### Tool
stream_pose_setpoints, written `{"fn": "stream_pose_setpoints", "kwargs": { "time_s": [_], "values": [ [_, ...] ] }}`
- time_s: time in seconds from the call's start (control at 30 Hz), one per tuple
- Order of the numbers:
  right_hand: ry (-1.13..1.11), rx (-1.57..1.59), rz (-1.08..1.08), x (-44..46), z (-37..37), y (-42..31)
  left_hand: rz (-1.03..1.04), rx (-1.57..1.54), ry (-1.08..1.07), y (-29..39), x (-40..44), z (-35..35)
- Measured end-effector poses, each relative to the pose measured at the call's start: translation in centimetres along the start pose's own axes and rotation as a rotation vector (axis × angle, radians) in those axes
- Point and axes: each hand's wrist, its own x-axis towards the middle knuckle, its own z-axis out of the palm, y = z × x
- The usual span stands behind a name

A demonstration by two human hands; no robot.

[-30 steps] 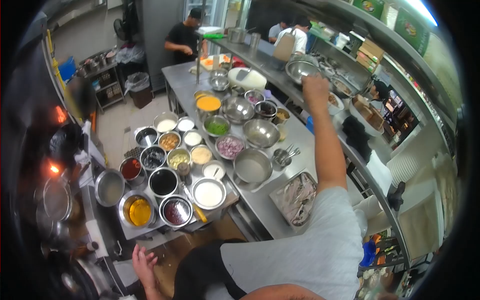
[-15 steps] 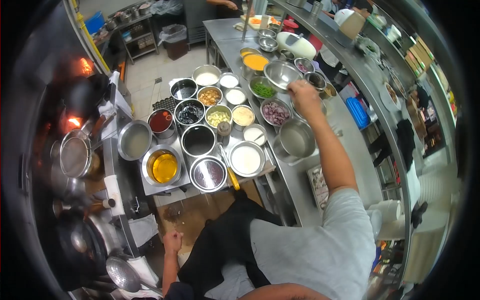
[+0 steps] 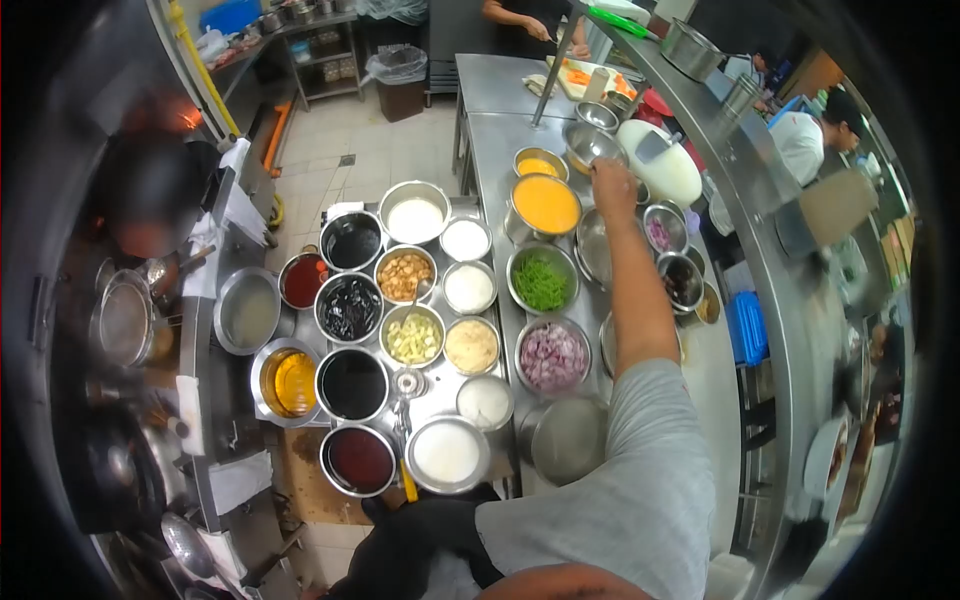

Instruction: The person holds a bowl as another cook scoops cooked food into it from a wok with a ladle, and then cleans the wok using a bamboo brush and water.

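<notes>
One steel bowl [image 3: 592, 144] is held at its near rim by the right hand [image 3: 614, 186], fingers closed on it, towards the table's [image 3: 510, 130] far end, just beside the white tub [image 3: 672, 178]. Whether it touches anything beneath, I cannot tell. The left hand is out of view, so its state cannot be told.

A one-sided grip could let the bowl tip or slip, and anything inside could drop among the open pans. Swung left, it could knock the pot of orange liquid [image 3: 546, 204], which looks quite full and could slop over the greens [image 3: 540, 282]. The forearm [image 3: 636, 290] reaches over crowded bowls; lowered, it could catch a rim, and the sleeve [image 3: 655, 410] could dip into the grey pot [image 3: 570, 440]. A yellow handle [image 3: 409, 482] juts past the near edge of the left-hand stand, where the apron [image 3: 420, 535] could snag it. By the stove, white cloths [image 3: 240, 215] lie near the flame [image 3: 188, 118] and could scorch if they shift.

No brand or label can be read; the small marks by the bin bag [image 3: 397, 65] may be lettering, too tiny to make out.
</notes>
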Motion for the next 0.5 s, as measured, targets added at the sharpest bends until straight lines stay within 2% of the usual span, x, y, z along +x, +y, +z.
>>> {"fn": "stream_pose_setpoints", "kwargs": {
  "time_s": [0.1, 0.17, 0.23, 0.3, 0.37, 0.43, 0.5],
  "values": [
    [0.101, -0.024, -0.048, 7.6, 2.7, 3.8, -0.098, -0.046, 0.010, 3.4, -1.1, 0.2],
    [-0.010, 0.198, 0.255, 14.8, 7.4, 8.2, -0.139, -0.072, 0.018, 5.1, -1.8, 0.6],
    [0.025, 0.014, 0.342, 16.2, 2.1, 6.4, -0.165, -0.082, 0.024, 5.9, -2.4, 1.2],
    [0.099, -0.094, 0.296, 14.8, 3.4, 5.7, -0.170, -0.092, 0.027, 6.2, -3.0, 1.5],
    [-0.143, -0.051, 0.356, 11.8, 3.3, 4.2, -0.165, -0.089, 0.028, 5.8, -3.5, 1.7],
    [-0.190, -0.068, 0.270, 7.6, 6.9, 4.2, -0.141, -0.076, 0.030, 4.9, -3.8, 2.1],
    [-0.298, -0.095, 0.269, 3.5, 7.0, 2.7, -0.090, -0.047, 0.045, 3.1, -3.7, 2.7]
  ]
}}
